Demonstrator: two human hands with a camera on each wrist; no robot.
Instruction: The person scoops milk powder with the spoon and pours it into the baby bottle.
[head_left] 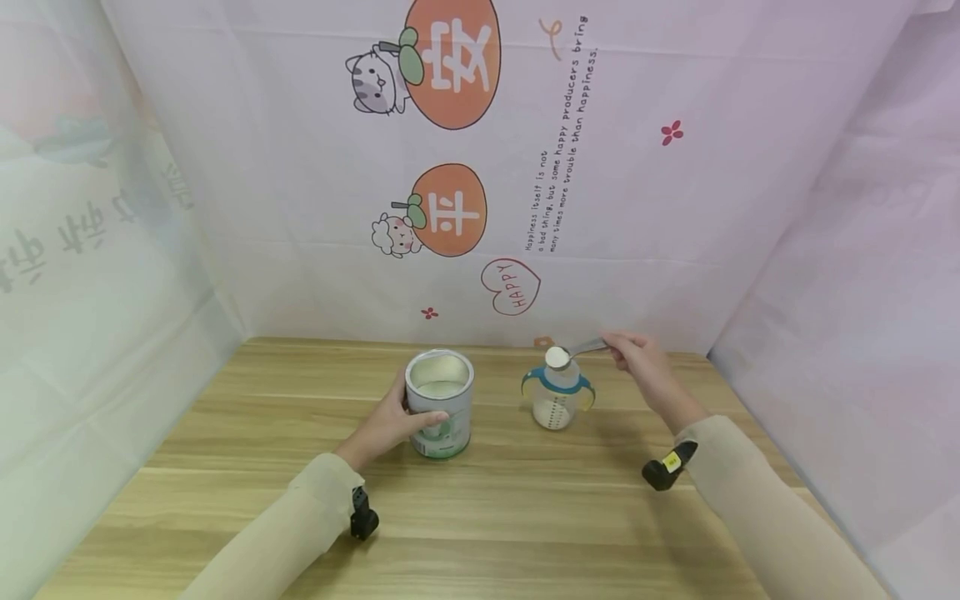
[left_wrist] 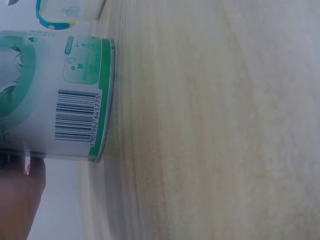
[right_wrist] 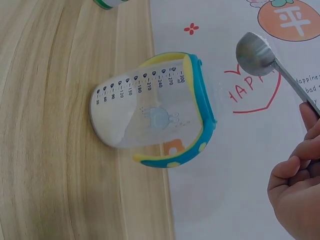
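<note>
On the table stands an open milk powder can [head_left: 454, 417], pale powder showing inside it. My left hand [head_left: 386, 427] grips the can's left side, thumb across the front and fingers behind. To its right is a clear baby bottle [right_wrist: 132, 107] with a teal-and-yellow two-handled collar, no lid on it, and white powder in its lower part. My right hand [head_left: 643, 367] pinches the handle of a metal measuring spoon [right_wrist: 256, 55]. The spoon's bowl, heaped with white powder [head_left: 557, 357], hangs level just over the bottle's mouth.
The wooden table [head_left: 480, 525] ends at a white printed cloth [head_left: 600, 283] right behind the bottle. More cloth hangs along the left and right sides. A small black camera [head_left: 363, 515] sits on the left wrist, another black camera [head_left: 663, 473] on the right.
</note>
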